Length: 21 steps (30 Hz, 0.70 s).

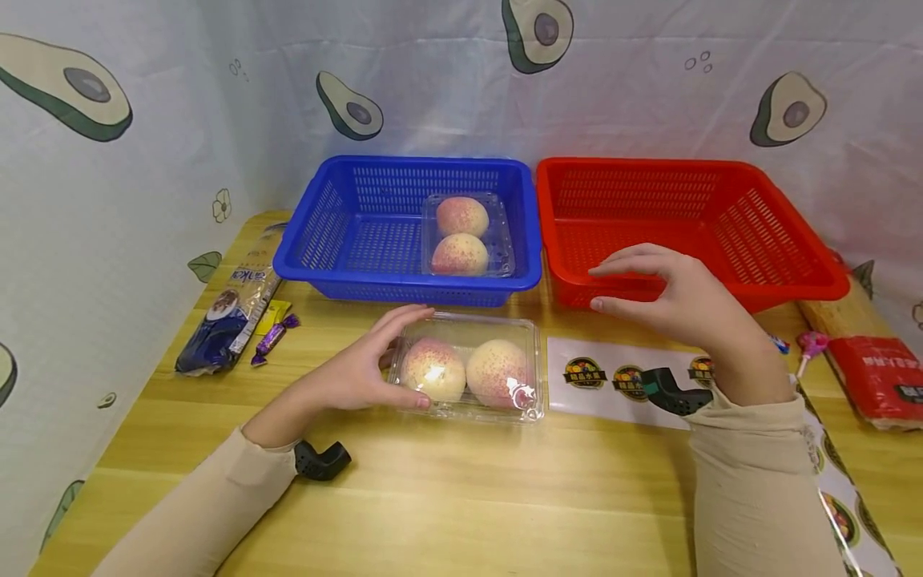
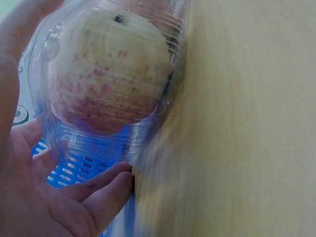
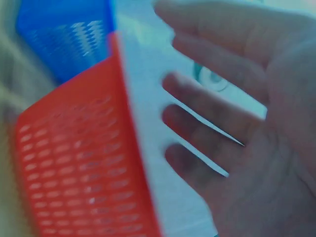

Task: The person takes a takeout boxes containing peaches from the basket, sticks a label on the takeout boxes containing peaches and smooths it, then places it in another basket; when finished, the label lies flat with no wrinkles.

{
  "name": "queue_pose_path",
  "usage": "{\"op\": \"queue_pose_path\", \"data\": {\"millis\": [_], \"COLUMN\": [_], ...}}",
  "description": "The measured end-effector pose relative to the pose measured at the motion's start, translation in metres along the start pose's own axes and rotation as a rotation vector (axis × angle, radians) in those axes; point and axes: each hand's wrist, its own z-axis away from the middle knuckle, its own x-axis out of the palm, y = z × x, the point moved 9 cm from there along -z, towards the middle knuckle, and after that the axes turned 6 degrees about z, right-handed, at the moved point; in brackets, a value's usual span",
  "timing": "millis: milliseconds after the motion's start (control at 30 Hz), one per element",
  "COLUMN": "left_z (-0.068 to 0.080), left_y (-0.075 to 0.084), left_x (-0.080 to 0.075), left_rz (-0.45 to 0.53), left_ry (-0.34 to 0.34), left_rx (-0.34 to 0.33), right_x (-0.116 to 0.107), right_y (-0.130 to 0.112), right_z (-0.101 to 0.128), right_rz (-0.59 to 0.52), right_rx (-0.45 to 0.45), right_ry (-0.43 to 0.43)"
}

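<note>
A clear plastic box with two peaches stands on the wooden table in front of the blue basket. My left hand grips its left end, thumb at the front edge and fingertips at the back corner. In the left wrist view one peach shows close through the clear plastic. My right hand hangs above the front of the red basket, holding nothing. Its fingers are spread in the right wrist view. Below it lies a white strip of round labels.
The blue basket holds a similar box of two peaches. At left lie a blue packet, a purple-wrapped candy and a yellow one. A pink lollipop and a red packet lie at right.
</note>
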Motion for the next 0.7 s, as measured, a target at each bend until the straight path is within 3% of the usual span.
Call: {"op": "queue_pose_path", "data": {"millis": [67,200,300,400,533,700], "left_z": [0.0,0.0,0.0,0.0,-0.001,-0.001], "left_y": [0.001,0.0,0.0,0.001,-0.001,-0.002], "left_x": [0.0,0.0,0.0,0.0,-0.001,-0.001], "left_rz": [0.004,0.021,0.039,0.047,0.043,0.039], "left_ry": [0.001,0.0,-0.002,-0.006,-0.006,-0.006], "left_rx": [0.003,0.003,0.002,0.001,0.0,-0.002], "right_x": [0.002,0.023,0.043,0.06,0.078,0.088], "right_y": [-0.011,-0.018,-0.008,0.01,0.029,0.04], "right_z": [0.004,0.008,0.01,0.011,0.01,0.007], "right_rz": [-0.017,-0.089,-0.167,-0.219,-0.23,-0.196], "right_rx": [-0.067,-0.158,-0.134,-0.079,-0.018,0.027], "right_ry": [-0.045,-0.255,-0.422,-0.535,-0.606,-0.597]}}
